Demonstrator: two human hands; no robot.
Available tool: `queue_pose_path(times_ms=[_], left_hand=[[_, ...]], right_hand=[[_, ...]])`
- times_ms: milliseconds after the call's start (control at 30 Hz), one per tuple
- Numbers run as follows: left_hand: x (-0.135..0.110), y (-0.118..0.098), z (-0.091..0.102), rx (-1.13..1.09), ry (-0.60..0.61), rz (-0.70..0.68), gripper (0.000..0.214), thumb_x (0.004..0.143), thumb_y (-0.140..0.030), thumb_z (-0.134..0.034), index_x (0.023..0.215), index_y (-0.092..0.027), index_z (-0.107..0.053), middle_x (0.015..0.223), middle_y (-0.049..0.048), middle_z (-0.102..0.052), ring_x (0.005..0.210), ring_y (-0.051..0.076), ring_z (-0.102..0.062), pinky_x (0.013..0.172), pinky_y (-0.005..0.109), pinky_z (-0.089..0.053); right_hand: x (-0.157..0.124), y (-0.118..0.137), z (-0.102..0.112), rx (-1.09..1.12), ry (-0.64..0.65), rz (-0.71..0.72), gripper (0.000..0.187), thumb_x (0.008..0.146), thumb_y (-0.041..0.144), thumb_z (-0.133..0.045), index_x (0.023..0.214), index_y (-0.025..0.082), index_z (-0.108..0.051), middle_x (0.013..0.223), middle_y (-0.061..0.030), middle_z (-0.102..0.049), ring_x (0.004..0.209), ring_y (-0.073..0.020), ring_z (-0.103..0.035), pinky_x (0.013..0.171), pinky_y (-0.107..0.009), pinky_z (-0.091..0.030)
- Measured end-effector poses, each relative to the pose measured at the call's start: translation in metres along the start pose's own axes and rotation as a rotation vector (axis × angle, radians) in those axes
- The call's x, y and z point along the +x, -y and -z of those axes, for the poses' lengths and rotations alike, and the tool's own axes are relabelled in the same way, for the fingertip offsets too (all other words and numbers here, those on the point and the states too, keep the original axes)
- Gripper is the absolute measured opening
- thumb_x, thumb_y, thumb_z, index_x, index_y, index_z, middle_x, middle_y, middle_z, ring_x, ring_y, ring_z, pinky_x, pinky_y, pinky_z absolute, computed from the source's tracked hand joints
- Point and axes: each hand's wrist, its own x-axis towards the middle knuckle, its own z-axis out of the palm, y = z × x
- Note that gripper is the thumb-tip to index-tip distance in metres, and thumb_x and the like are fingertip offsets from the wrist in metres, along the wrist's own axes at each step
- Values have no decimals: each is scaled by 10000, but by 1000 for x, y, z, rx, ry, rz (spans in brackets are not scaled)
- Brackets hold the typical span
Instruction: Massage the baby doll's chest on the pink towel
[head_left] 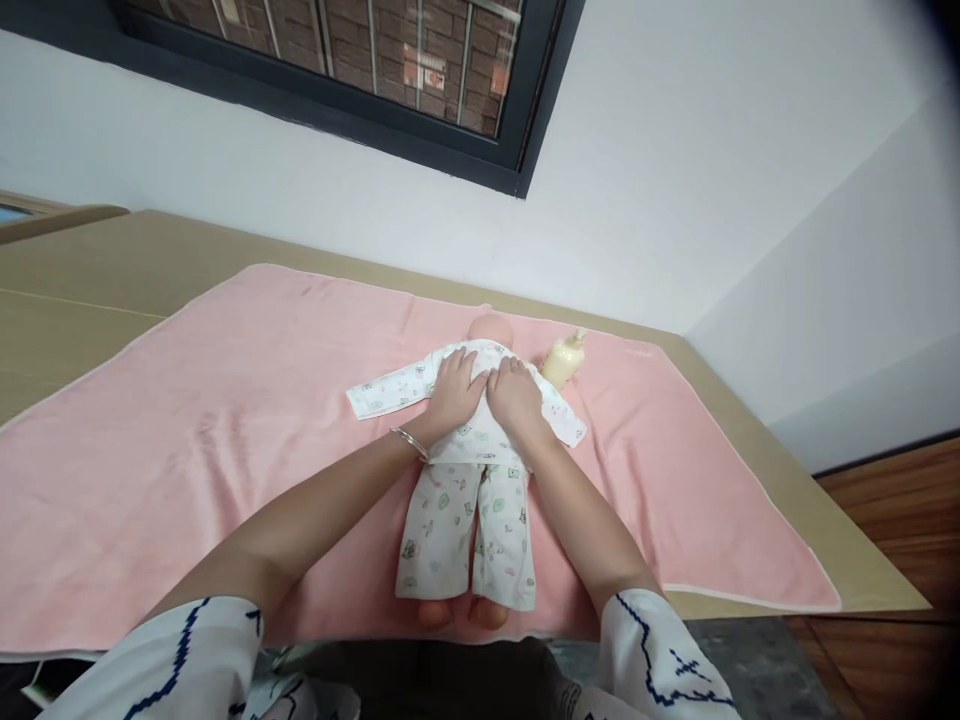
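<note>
A baby doll lies stretched out, its bare head (491,329) away from me and its feet (489,612) near the front edge. It wears a white printed top (480,440) with sleeves spread sideways and matching trousers (442,530). My left hand (454,388) rests flat on the upper part of the top, fingers extended. Beside it, my right hand (515,393) lies on the top too, its fingers slightly bent over the cloth. The two thumbs almost meet at the middle. The doll's face is not visible.
Under the doll a pink blanket (285,400) covers much of the wooden table (97,250). A baby bottle with yellowish contents (564,360) lies by the doll's right-hand sleeve. Behind stands a white wall (600,240) with a dark-framed window (517,150).
</note>
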Motion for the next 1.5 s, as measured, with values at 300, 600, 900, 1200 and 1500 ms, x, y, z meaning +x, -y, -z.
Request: queue_pose_path(times_ms=[300,600,900,1200,1500], left_hand=[[3,-14,9,320,140,-76,450,975,-266,-365,1327,-46,-536,1423,276,-544,1383,389,-471,1164,586,-327],[16,-18,21,217,231,-16,304,919,-264,-455,1111,-124,-646,1265,208,-648,1290,367,-543,1130,535,-385],[12,-28,19,439,190,-78,302,922,-192,-399,1013,-116,-677,1043,213,-702,1077,342,-639,983,500,-467],[8,-20,8,378,129,3,371,912,-224,-447,1173,-58,-652,1237,259,-652,1249,393,-568,1067,541,-423],[12,6,-3,139,28,44,476,885,-257,-491,1306,-69,-609,1442,220,-575,1418,380,-461,1223,557,-288]], right_hand=[[6,-12,16,102,144,100,439,1055,300,-265,1277,103,-588,1380,-198,-613,1304,-285,-548,1109,-420,-389],[-3,5,10,-13,67,26,442,1026,257,-308,1306,31,-566,1377,-262,-593,1295,-351,-534,1120,-493,-371],[12,-14,6,124,83,107,433,1025,276,-322,1352,114,-555,1470,-172,-551,1383,-292,-466,1135,-427,-371],[-4,6,7,-24,27,116,422,1015,217,-294,1201,47,-632,1199,-235,-671,1181,-335,-576,1075,-436,-407],[11,-14,-6,137,32,85,502,1022,297,-339,1435,67,-509,1513,-180,-517,1438,-301,-422,1215,-455,-278]])
